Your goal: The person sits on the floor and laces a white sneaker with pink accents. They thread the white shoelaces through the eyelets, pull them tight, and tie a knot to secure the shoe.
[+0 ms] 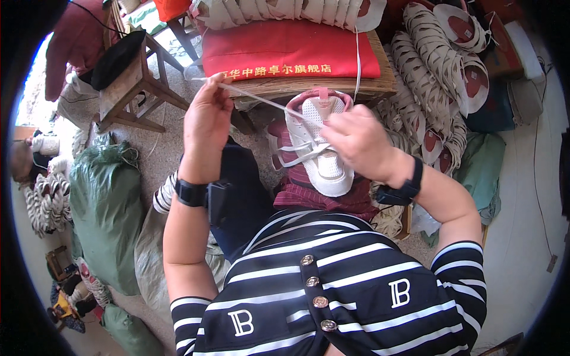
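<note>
A white sneaker (pixel 330 177) with a pink heel tab and lining lies on a burgundy striped cloth (pixel 291 194) over my lap, toe toward me. Its white lace (pixel 255 97) is partly threaded and crosses loosely over the tongue. Out to the left, my left hand (pixel 209 113) is closed in a pinch on the lace, which stretches taut across to the shoe. At the shoe's right side, my right hand (pixel 360 139) is closed by the eyelets, where the lace runs to its fingers. Its fingertips are partly hidden.
Ahead is a wooden bench (pixel 380 80) with a red cloth (pixel 285 50) and a row of white shoe uppers (pixel 291 10). More stacked uppers (pixel 424 71) hang at the right. A wooden stool (pixel 127 89) and a green sack (pixel 107 207) stand left.
</note>
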Motion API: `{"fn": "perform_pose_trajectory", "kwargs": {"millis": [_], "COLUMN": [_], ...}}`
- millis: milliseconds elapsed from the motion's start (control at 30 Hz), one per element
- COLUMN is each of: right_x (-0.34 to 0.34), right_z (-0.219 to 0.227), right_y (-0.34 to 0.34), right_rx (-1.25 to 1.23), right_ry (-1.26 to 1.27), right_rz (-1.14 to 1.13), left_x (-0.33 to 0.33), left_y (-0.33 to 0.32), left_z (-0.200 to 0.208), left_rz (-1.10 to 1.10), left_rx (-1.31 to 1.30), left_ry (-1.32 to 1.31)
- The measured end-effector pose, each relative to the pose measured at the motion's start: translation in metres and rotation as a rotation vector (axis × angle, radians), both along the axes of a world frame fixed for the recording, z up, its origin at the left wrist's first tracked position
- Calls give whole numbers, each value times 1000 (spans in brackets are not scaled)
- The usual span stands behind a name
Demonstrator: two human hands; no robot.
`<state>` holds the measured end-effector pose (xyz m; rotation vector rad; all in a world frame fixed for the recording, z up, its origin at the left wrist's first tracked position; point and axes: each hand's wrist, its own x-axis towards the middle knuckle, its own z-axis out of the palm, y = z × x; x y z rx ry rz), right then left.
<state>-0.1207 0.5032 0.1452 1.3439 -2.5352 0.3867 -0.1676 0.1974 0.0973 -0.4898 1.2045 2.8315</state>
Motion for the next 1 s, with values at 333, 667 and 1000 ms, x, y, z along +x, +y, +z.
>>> {"fn": "perform_pose_trajectory", "kwargs": {"millis": [333,667,1000], "right_x": [-62,-44,-11], "right_z": [83,43,170], "right_y": [308,159,68], "right_rx": [-696,-882,-1110], "right_ry": [248,-745,-496], "right_rz": [-1239,-639,291], "left_x": [-9,16,85], "left_y": [-114,-50,81], "left_z": [15,1,7], "left_rz": [103,81,-407], "left_rx": [77,-174,-719], "left_ry": [239,184,196]}}
